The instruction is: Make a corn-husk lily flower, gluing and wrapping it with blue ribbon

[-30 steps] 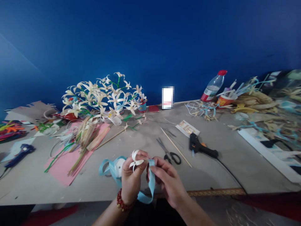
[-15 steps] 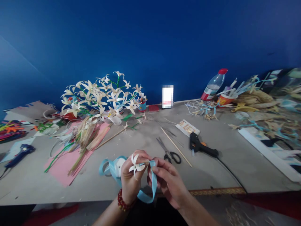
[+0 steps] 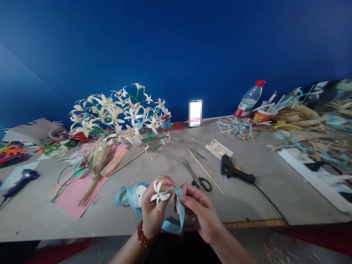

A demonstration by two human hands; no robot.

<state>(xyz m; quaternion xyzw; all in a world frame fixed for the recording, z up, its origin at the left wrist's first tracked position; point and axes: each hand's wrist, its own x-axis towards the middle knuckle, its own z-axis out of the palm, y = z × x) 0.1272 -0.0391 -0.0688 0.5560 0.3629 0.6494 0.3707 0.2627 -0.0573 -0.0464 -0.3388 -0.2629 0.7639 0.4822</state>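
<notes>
My left hand (image 3: 155, 205) is closed around the stem of a white handmade flower (image 3: 160, 195), whose petals spread out over the fingers. A light-blue ribbon (image 3: 180, 211) runs from the stem and hangs in a loop below both hands. Pinched on that ribbon by thumb and fingers is my right hand (image 3: 199, 209), close beside the left. The stem itself is mostly hidden by my fingers. Behind my left hand lies a ribbon spool (image 3: 139, 193), with blue coils spilling to its left. Scissors (image 3: 197, 178) rest on the table just beyond my right hand.
A black glue gun (image 3: 236, 170) with a cord lies to the right, near a thin wooden stick (image 3: 206, 172). White flowers (image 3: 115, 113) stand in a bunch at the back left. Pink paper (image 3: 68, 201) holds dried husks. A power strip (image 3: 310, 179) and a bottle (image 3: 249, 101) are at right.
My right hand has shifted slightly, and the hanging ribbon loop has swung a little to the right and up. My left hand still holds the flower in nearly the same place.
</notes>
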